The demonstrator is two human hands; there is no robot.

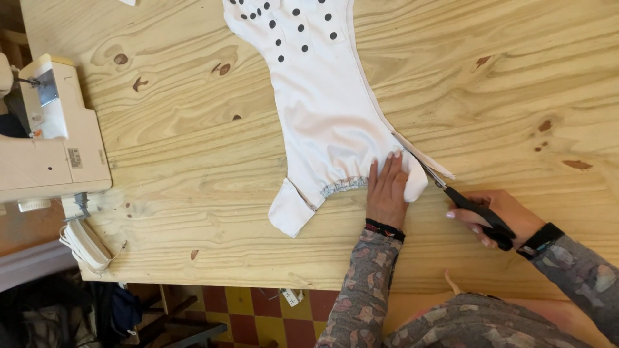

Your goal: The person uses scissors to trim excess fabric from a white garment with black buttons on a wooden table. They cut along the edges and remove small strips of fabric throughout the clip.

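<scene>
A white fabric piece [322,103] with black dots near its top lies flat on the wooden table [516,77]. My left hand [387,190] presses flat on its lower right corner, beside a gathered elastic seam [342,187]. My right hand [493,216] grips black-handled scissors [461,200], whose blades point up-left and meet the fabric's right edge, where a narrow strip [422,158] is coming away. A dark band sits on each wrist.
A cream sewing machine [48,135] stands at the table's left edge, with a coiled white cord [84,241] below it. A red and yellow checked floor [258,316] shows under the table's near edge.
</scene>
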